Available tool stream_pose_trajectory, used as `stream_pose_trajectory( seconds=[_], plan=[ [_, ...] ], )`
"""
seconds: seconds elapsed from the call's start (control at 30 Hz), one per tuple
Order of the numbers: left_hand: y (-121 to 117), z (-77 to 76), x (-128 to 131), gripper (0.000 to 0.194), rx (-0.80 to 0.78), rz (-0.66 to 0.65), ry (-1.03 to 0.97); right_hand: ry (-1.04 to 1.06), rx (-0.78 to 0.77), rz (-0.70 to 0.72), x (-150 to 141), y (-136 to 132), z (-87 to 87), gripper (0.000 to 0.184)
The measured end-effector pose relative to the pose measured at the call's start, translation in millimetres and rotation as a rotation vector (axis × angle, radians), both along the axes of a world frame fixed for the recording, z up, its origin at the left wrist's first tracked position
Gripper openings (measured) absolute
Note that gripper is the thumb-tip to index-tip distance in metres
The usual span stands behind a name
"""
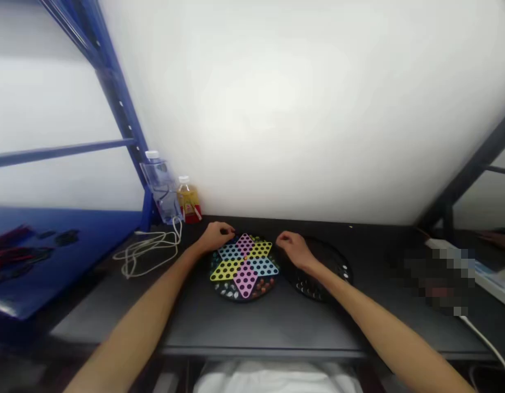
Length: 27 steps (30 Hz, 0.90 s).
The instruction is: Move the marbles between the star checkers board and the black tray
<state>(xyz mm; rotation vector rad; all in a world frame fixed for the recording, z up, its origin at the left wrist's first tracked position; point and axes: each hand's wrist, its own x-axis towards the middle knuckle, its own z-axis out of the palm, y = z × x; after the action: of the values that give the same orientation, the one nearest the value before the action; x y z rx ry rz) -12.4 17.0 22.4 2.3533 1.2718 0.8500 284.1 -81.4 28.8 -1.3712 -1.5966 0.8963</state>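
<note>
A round black Chinese checkers board (244, 279) lies on the dark table, its six-pointed star in pink, yellow and light blue. Around the star, rim compartments hold marbles: whitish ones (227, 290) at the lower left, orange-brown ones (263, 285) at the lower right, dark greenish ones elsewhere. My left hand (217, 236) is at the board's upper left rim, fingers curled to the thumb. Just off the upper right rim is my right hand (295, 248), fingers pinched together, over the left part of a round black tray (334, 252). Whatever either hand holds is too small to see.
A white cable (154, 244) lies coiled at the left. Behind it stand a clear container (164, 191) and a bottle of amber liquid (188, 199) near the white wall. Blue shelf posts (119, 103) rise at the left. A pixelated dark object (438, 278) lies at the right.
</note>
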Motion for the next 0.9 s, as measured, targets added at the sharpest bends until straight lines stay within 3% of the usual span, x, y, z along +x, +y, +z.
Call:
stream_pose_trajectory(
  seconds=[0.1, 0.17, 0.27, 0.43, 0.57, 0.77, 0.83, 0.9],
  plan=[
    [0.1, 0.0, 0.0, 0.020, 0.006, 0.009, 0.008, 0.532, -0.283, 0.142, 6.5, 1.6, 5.3, 0.026],
    [0.2, -0.1, 0.1, 0.020, 0.009, 0.017, 0.007, 0.665, -0.352, 0.208, 7.5, 1.8, 5.3, 0.029],
    [-0.1, 0.1, 0.5, 0.020, 0.011, 0.011, 0.008, 0.488, -0.221, 0.114, 3.3, 0.1, 1.4, 0.037],
    [-1.2, 0.9, 1.8, 0.022, 0.007, 0.022, 0.010, -0.291, 0.220, 0.055, -2.2, -9.9, 1.4, 0.039],
    [-2.7, 1.7, 2.6, 0.022, 0.020, 0.032, 0.019, -0.586, 0.228, 0.131, -2.3, -16.5, 4.4, 0.026],
    [-2.7, 1.5, 2.8, 0.022, 0.025, 0.033, 0.017, -0.489, 0.152, 0.152, -4.1, -8.5, 1.1, 0.014],
    [-2.1, 1.5, 2.9, 0.021, 0.033, 0.030, 0.019, -0.322, 0.107, 0.113, -1.2, -4.9, 1.3, 0.015],
    [-1.9, 1.8, 2.9, 0.022, 0.034, 0.027, 0.022, -0.018, -0.002, 0.094, 5.1, -2.7, 3.7, 0.021]
  ],
)
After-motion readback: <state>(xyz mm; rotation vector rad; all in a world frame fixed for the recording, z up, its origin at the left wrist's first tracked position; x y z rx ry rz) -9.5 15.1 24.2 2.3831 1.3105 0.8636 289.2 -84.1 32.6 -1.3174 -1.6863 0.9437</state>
